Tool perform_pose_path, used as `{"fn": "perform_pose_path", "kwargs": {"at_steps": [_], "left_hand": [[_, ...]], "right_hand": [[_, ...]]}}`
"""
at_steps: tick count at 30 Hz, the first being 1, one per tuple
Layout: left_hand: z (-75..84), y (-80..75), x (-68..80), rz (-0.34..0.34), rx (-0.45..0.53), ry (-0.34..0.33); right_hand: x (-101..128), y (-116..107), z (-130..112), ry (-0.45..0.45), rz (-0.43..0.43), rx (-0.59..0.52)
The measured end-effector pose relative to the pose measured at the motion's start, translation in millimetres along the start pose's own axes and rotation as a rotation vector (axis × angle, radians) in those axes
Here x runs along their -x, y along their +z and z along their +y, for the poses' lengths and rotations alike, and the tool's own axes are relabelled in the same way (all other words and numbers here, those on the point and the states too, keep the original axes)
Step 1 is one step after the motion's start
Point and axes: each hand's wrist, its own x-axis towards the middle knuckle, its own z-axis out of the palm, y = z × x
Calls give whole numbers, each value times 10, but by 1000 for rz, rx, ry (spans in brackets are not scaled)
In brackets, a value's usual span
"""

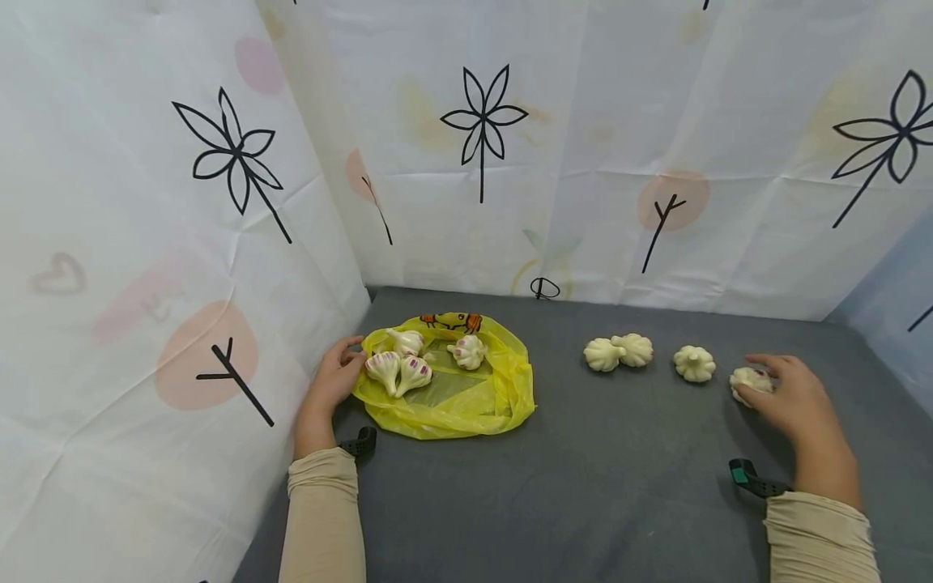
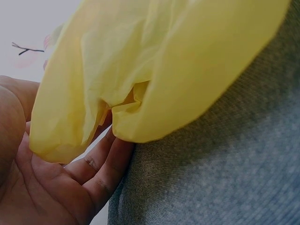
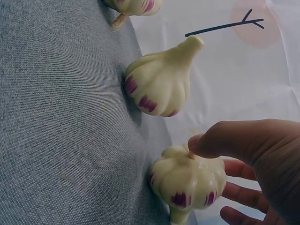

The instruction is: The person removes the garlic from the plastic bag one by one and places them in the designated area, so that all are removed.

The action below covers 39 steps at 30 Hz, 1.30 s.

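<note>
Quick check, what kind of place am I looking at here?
Likely a staged tabletop booth, not a kitchen: printed cloth walls enclose a grey felt table, with garlic bulbs and a yellow plastic bag laid out.

Four purple-streaked white garlic bulbs [image 1: 408,366] lie on a crumpled yellow plastic bag [image 1: 466,405] on the grey felt tabletop [image 1: 583,486]. At the bag's three o'clock, four more pale garlic bulbs [image 1: 659,358] sit in a row.
</note>
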Motion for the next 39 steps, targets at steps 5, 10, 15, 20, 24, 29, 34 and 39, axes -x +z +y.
{"fn": "perform_pose_path", "kwargs": {"at_steps": [5,10,15,20,24,29,34,39], "left_hand": [[-18,-2,-5,0,-1,7],[-28,-8,-7,1,-6,7],[-41,-13,-6,-3,2,2],[-41,-12,-12,-2,14,-2],[-10,-6,-5,-5,10,4],[18,-9,-5,-5,12,0],[42,-13,-9,-13,14,3],[23,-18,-1,-16,13,-2]], "right_hand": [[5,-20,-17,-1,6,0],[11,-42,-49,-3,-4,15],[10,-62,-91,-12,7,23],[-1,-75,-160,-43,48,6],[-13,-69,-226,-70,90,-2],[-53,-43,-318,-96,109,20],[-65,-35,-411,-119,107,6],[-57,-16,-485,-182,115,-35]]}}
